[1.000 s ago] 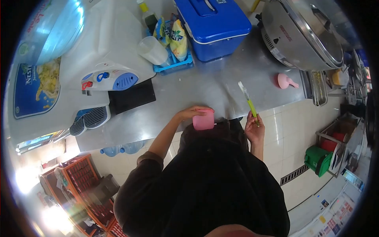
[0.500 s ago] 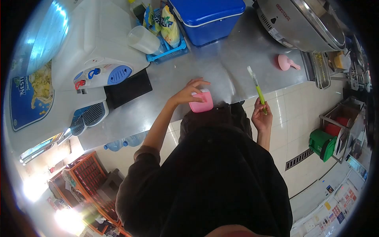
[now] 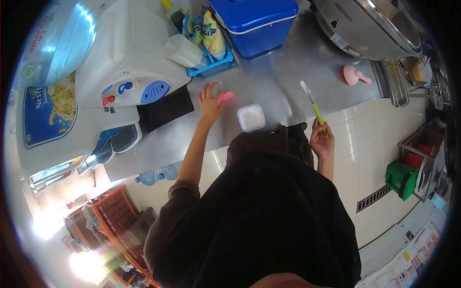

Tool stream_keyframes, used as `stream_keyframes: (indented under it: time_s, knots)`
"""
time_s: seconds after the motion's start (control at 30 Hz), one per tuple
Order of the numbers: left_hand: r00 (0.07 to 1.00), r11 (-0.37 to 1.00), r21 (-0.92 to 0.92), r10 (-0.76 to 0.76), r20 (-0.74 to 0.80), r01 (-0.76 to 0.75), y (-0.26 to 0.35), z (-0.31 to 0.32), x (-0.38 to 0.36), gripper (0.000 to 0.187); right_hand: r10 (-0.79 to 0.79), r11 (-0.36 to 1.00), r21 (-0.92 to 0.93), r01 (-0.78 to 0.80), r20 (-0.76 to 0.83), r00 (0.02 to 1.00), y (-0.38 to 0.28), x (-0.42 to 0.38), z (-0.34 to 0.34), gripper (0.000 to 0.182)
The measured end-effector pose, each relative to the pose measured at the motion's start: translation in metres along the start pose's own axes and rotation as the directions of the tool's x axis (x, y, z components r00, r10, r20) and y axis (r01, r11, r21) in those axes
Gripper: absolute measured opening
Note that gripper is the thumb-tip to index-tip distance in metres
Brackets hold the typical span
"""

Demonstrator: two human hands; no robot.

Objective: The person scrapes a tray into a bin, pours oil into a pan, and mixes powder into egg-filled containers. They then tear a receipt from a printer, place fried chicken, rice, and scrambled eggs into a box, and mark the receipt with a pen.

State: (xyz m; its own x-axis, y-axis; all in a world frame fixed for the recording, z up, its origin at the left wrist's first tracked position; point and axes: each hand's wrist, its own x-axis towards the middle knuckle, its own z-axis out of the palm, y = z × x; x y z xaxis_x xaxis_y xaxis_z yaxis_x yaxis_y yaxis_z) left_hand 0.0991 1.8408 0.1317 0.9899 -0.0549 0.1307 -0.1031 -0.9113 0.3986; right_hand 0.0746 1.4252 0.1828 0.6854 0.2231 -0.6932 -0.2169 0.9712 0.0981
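The tub (image 3: 251,118) sits by the near edge of the counter (image 3: 269,81), between the hands: right of the left hand (image 3: 209,106), which is nearer, and left of the right hand (image 3: 322,139). Squarish, it shows no clear long axis. The left hand pinches the pink lid (image 3: 225,98), other fingers spread. The right hand's fingers close around the green tool (image 3: 318,115), whose long axis runs far and slightly left, pale tip away from the person.

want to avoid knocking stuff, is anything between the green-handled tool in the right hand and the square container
Nothing visible stands between the tip of the green-handled tool in the right hand and the square container; only counter shows there. The pink lid in the left hand is on the container's other side.
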Motion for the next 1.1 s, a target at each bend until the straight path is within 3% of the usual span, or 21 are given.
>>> stream_keyframes:
  time_s: [0.03, 0.07, 0.13, 0.2, 0.27, 0.33, 0.37, 0.43, 0.47, 0.53, 0.6, 0.67, 0.7, 0.73, 0.77, 0.83, 0.93, 1.0, 1.07, 1.1]
  knots:
    - [0.999, 0.986, 0.163, -0.017, -0.03, 0.022, 0.013, 0.003, -0.007, 0.064, 0.025, 1.0, 0.003, -0.025, 0.023, 0.999, -0.001, -0.001, 0.001, 0.031]
    - [0.999, 0.987, 0.161, -0.011, -0.03, 0.016, 0.025, 0.003, -0.015, 0.064, 0.02, 1.0, 0.005, -0.02, 0.026, 0.999, 0.0, -0.004, 0.002, 0.031]
    - [0.991, 0.993, 0.082, 0.078, 0.108, -0.087, 0.056, -0.007, -0.037, 0.093, 0.007, 1.0, -0.005, -0.007, 0.011, 1.0, 0.003, -0.012, 0.006, 0.03]
    - [0.983, 0.974, -0.221, 0.082, 0.165, -0.044, 0.081, -0.001, -0.052, 0.107, -0.015, 1.0, -0.028, 0.014, -0.008, 1.0, 0.0, -0.011, 0.0, 0.03]
    - [0.987, 0.981, -0.193, 0.02, 0.158, 0.011, 0.096, 0.012, -0.055, 0.108, -0.03, 0.999, -0.047, 0.029, -0.034, 0.999, -0.002, -0.013, -0.007, 0.029]
    - [0.987, 0.984, -0.167, -0.035, 0.158, 0.062, 0.103, 0.031, -0.054, 0.109, -0.022, 0.982, -0.183, 0.04, 0.096, 0.995, -0.004, -0.018, -0.011, 0.027]
    - [0.991, 0.981, -0.162, -0.089, 0.097, 0.104, 0.103, 0.041, -0.052, 0.107, -0.026, 0.985, -0.165, 0.041, 0.091, 0.995, -0.004, -0.02, -0.012, 0.027]
    - [0.993, 0.983, -0.142, -0.108, 0.049, 0.114, 0.097, 0.044, -0.044, 0.106, -0.269, 0.835, -0.465, 0.295, 0.124, 0.955, 0.001, -0.031, -0.005, 0.025]
    - [0.999, 0.982, -0.181, -0.052, 0.006, 0.052, 0.098, 0.045, -0.042, 0.104, -0.281, 0.842, -0.445, 0.304, 0.119, 0.952, 0.005, -0.04, -0.001, 0.025]
    - [0.999, 0.974, -0.225, 0.025, -0.042, -0.034, 0.114, 0.041, -0.028, 0.101, -0.394, 0.578, -0.631, 0.517, 0.339, 0.854, 0.019, -0.055, 0.02, 0.023]
    - [0.985, 0.905, -0.389, 0.146, -0.092, -0.17, 0.141, 0.024, -0.016, 0.101, -0.367, 0.524, -0.646, 0.554, 0.416, 0.832, 0.016, -0.065, 0.032, 0.022]
    - [0.981, 0.856, -0.479, 0.162, -0.108, -0.194, 0.181, 0.007, -0.003, 0.102, -0.204, 0.251, -0.715, 0.653, 0.62, 0.757, 0.005, -0.082, 0.047, 0.02]
    - [0.977, 0.802, -0.558, 0.167, -0.13, -0.212, 0.203, 0.002, 0.005, 0.103, -0.22, 0.247, -0.708, 0.661, 0.624, 0.75, -0.008, -0.092, 0.058, 0.02]
    - [0.973, 0.795, -0.561, 0.188, -0.134, -0.231, 0.224, 0.003, 0.012, 0.103, -0.11, -0.061, -0.63, 0.774, 0.775, 0.622, -0.024, -0.102, 0.071, 0.021]
    - [0.934, 0.74, -0.57, 0.278, -0.224, -0.357, 0.247, 0.006, 0.02, 0.105, 0.051, -0.351, -0.452, 0.82, 0.866, 0.498, -0.04, -0.112, 0.081, 0.022]
    - [0.849, 0.656, -0.54, 0.417, -0.323, -0.528, 0.297, 0.011, 0.038, 0.108, 0.082, -0.421, -0.371, 0.828, 0.893, 0.442, -0.072, -0.132, 0.09, 0.022]
    - [0.83, 0.585, -0.597, 0.464, -0.309, -0.549, 0.375, 0.032, 0.055, 0.109, 0.219, -0.554, -0.181, 0.813, 0.91, 0.352, -0.132, -0.172, 0.084, 0.031]
    - [0.797, 0.445, -0.672, 0.449, -0.404, -0.592, 0.437, 0.06, 0.064, 0.109, 0.169, -0.606, -0.216, 0.765, 0.905, 0.39, -0.17, -0.21, 0.076, 0.03]
    - [0.761, 0.271, -0.749, 0.471, -0.445, -0.605, 0.497, 0.07, 0.071, 0.109, 0.053, -0.604, -0.25, 0.757, 0.935, 0.351, -0.217, -0.246, 0.07, 0.029]
    - [0.742, 0.358, -0.694, 0.55, -0.384, -0.625, 0.529, 0.059, 0.071, 0.109, -0.02, -0.576, -0.279, 0.769, 0.945, 0.328, -0.236, -0.265, 0.061, 0.028]
